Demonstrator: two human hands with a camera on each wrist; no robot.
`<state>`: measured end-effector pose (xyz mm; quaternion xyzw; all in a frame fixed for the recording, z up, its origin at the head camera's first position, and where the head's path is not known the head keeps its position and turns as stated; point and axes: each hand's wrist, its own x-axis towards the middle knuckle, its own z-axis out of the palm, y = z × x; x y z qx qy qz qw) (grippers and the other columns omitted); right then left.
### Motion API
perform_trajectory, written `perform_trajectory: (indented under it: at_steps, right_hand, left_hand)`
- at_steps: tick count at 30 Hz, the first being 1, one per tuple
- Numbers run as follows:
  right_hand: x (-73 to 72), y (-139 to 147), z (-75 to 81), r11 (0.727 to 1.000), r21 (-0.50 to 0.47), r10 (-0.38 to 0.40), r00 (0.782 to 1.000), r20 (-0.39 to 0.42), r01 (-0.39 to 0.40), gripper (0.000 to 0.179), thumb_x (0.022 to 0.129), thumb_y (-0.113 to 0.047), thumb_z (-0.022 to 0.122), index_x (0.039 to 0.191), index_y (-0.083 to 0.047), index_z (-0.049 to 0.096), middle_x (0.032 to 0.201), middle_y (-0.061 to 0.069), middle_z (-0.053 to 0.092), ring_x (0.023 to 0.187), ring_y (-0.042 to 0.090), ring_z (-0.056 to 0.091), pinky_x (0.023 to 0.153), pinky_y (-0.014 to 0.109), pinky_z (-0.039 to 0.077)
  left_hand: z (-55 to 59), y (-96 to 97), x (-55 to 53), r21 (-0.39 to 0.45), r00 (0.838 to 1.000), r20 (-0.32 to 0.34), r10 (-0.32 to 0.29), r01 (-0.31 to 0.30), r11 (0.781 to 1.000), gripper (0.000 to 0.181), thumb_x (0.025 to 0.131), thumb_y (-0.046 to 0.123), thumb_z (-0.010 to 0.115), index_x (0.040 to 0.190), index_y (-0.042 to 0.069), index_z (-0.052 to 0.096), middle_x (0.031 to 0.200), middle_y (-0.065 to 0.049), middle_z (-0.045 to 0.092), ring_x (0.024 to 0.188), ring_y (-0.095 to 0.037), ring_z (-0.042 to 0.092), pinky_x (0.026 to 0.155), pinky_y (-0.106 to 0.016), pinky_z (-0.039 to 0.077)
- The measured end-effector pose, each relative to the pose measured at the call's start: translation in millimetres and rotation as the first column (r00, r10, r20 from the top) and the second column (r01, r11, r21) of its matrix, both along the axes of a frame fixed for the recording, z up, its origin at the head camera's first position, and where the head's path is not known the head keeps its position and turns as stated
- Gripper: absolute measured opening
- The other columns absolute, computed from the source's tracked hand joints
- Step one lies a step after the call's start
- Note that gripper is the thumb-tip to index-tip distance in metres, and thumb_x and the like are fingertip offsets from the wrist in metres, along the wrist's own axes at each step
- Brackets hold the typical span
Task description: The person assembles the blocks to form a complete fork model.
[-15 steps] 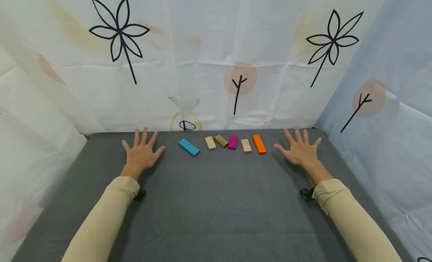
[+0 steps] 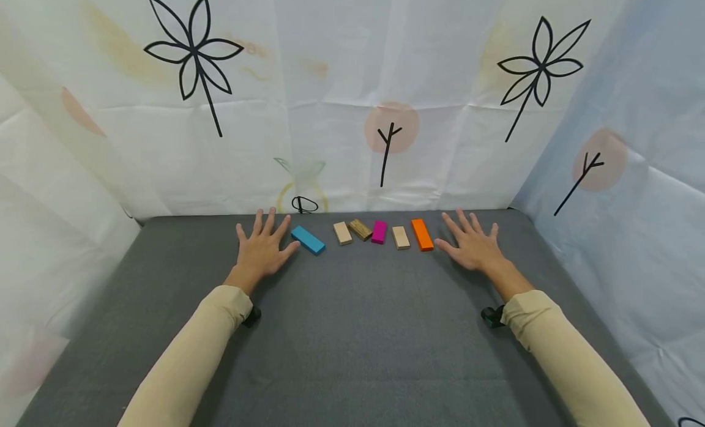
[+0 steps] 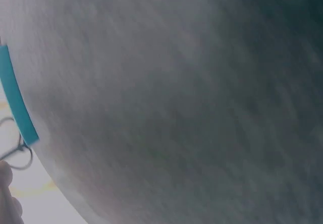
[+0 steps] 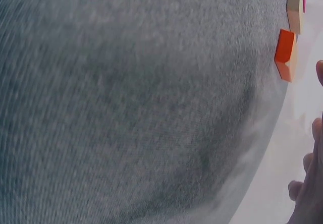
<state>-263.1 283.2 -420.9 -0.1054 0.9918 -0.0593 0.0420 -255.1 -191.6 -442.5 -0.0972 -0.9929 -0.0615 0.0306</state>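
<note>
Several small blocks lie in a loose row near the back of the grey cloth. From the left they are a blue block [image 2: 308,240], a pale wooden block [image 2: 342,233], a darker streaked brown block [image 2: 360,229], a magenta block [image 2: 379,232], a second pale wooden block [image 2: 400,237] and an orange block [image 2: 421,235]. My left hand [image 2: 261,249], fingers spread, is just left of the blue block, its thumb tip close to that block. My right hand [image 2: 472,246], likewise spread, has its thumb right beside the orange block. Neither hand holds anything.
Grey cloth [image 2: 352,329] covers the tabletop. A white printed curtain [image 2: 330,78] rises along the back edge, with a bluish sheet [image 2: 633,231] on the right and a white one [image 2: 55,231] on the left. Each wrist wears a small dark device.
Both hands have moved inward, the left one rightward to the blue block and the right one leftward to the orange block. The blocks stay in place.
</note>
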Motion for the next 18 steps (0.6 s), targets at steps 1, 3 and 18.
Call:
perform_trajectory:
  at_steps: [1, 3, 18]
  right_hand:
    - [0.2, -1.2, -0.2, 1.000, -0.004, 0.011, 1.000, -0.006, -0.011, 0.079, 0.101, -0.062, 0.037, 0.162, -0.019, 0.012, 0.165, 0.020, 0.003, 0.148, 0.049, 0.004, 0.104, 0.079, -0.005]
    - [0.9, -3.7, 0.0, 0.999, -0.011, 0.036, 0.999, -0.016, -0.036, 0.075, 0.103, -0.057, 0.039, 0.162, -0.017, 0.014, 0.165, 0.020, 0.005, 0.148, 0.050, 0.006, 0.105, 0.079, -0.004]
    - [-5.9, -19.9, -5.4, 0.983, -0.067, 0.175, 0.984, 0.026, -0.173, 0.062, 0.108, -0.037, 0.041, 0.160, -0.012, 0.020, 0.165, 0.018, 0.012, 0.149, 0.045, 0.012, 0.110, 0.074, 0.005]
  left_hand:
    - [-0.8, 3.4, -0.7, -0.002, 1.000, -0.003, -0.008, 0.008, 1.000, 0.074, 0.101, 0.058, 0.042, 0.160, 0.018, 0.024, 0.166, -0.016, 0.004, 0.151, -0.040, -0.002, 0.108, -0.077, 0.000]
    - [-2.2, 9.9, -1.4, -0.005, 1.000, -0.008, -0.020, 0.020, 1.000, 0.074, 0.101, 0.059, 0.042, 0.160, 0.019, 0.024, 0.167, -0.015, 0.005, 0.152, -0.039, -0.001, 0.108, -0.076, 0.000]
    - [-3.4, 44.4, -5.0, 0.028, 0.996, 0.023, -0.081, 0.081, 0.996, 0.072, 0.101, 0.060, 0.041, 0.160, 0.023, 0.024, 0.167, -0.011, 0.005, 0.152, -0.036, 0.001, 0.110, -0.075, 0.005]
